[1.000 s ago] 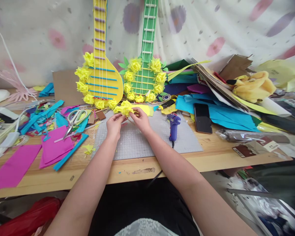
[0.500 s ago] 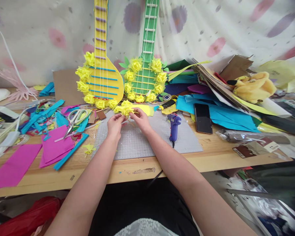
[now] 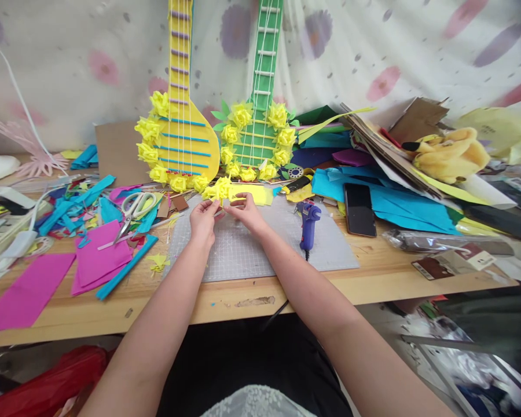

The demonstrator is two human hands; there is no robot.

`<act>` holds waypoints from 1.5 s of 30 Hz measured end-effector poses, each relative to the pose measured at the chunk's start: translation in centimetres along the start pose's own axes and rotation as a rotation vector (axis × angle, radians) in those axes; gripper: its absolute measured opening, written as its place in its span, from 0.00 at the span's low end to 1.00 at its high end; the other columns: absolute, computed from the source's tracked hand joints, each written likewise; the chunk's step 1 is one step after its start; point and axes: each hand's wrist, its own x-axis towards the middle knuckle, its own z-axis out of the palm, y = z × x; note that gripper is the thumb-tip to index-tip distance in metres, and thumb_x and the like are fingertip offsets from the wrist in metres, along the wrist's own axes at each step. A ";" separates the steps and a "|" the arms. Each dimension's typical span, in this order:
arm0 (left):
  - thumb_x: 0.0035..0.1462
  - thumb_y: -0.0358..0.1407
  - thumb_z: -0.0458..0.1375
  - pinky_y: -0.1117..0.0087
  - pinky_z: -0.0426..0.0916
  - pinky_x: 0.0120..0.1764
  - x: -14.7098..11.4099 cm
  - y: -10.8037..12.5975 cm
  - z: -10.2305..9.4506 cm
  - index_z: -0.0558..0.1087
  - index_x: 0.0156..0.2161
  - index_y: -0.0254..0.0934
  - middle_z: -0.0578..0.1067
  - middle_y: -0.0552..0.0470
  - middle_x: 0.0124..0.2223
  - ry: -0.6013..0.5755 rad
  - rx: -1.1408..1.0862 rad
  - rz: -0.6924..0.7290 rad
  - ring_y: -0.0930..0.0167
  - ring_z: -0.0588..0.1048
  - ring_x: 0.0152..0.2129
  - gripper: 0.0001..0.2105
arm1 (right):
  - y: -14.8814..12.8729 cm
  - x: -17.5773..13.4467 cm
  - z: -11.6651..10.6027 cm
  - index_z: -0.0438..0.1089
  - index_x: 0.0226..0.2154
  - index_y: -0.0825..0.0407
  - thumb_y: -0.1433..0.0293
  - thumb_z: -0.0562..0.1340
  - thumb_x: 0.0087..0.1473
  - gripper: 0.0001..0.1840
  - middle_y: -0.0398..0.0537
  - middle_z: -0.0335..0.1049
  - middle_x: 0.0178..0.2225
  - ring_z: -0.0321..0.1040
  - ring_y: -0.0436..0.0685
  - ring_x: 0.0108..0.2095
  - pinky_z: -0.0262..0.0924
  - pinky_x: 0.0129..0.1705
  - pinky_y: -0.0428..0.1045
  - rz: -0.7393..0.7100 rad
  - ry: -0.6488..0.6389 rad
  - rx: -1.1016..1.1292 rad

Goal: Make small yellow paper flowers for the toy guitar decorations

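Observation:
A yellow paper flower (image 3: 218,189) is held upright over the far part of the grey cutting mat (image 3: 243,255). My left hand (image 3: 203,221) pinches its base between thumb and fingertips. At the flower's lower right, my right hand (image 3: 248,215) has its thumb and fingers closed in at the base, close to the left fingertips. The stem is mostly hidden by my fingers. Behind stand a yellow paper guitar (image 3: 200,130) and a green paper guitar (image 3: 264,142), both edged with similar yellow flowers. A blue glue gun (image 3: 308,229) rests on the mat, right of my hands.
Scissors (image 3: 134,211) lie left among paper scraps, by pink sheets (image 3: 102,255) and a blue paper strip (image 3: 127,267). On the right are a phone (image 3: 359,209), blue paper (image 3: 408,202) and stacked cardboard (image 3: 386,145). A black cord (image 3: 278,311) hangs over the table's front edge.
My right fingers have shifted from the flower's petals down toward its base, and the flower has turned a little. My left hand keeps its pinch. The whole view has shifted slightly.

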 end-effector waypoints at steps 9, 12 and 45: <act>0.40 0.26 0.62 0.76 0.66 0.29 0.2 0.0 -0.3 0.69 0.27 0.33 0.71 0.56 0.26 -0.032 -0.133 -0.055 0.79 0.69 0.21 0.07 | -0.3 -0.5 0.7 0.50 0.30 0.50 0.62 0.67 0.36 0.26 0.34 0.62 0.19 0.62 0.46 0.18 0.54 0.16 0.41 0.127 -0.032 0.022; 0.40 0.26 0.62 0.77 0.64 0.28 0.1 0.1 -0.4 0.68 0.26 0.34 0.72 0.56 0.26 -0.063 -0.148 -0.093 0.79 0.69 0.22 0.07 | -0.5 -0.8 0.7 0.55 0.26 0.52 0.65 0.65 0.40 0.17 0.37 0.65 0.19 0.61 0.44 0.18 0.54 0.17 0.40 0.154 -0.157 0.096; 0.41 0.26 0.61 0.79 0.63 0.22 -0.3 0.8 0.0 0.69 0.27 0.33 0.67 0.58 0.22 0.075 -0.046 -0.077 0.82 0.63 0.16 0.05 | 0.7 0.1 0.7 0.59 0.22 0.51 0.59 0.54 0.51 0.15 0.37 0.61 0.14 0.57 0.47 0.17 0.52 0.24 0.44 -0.076 -0.050 -0.347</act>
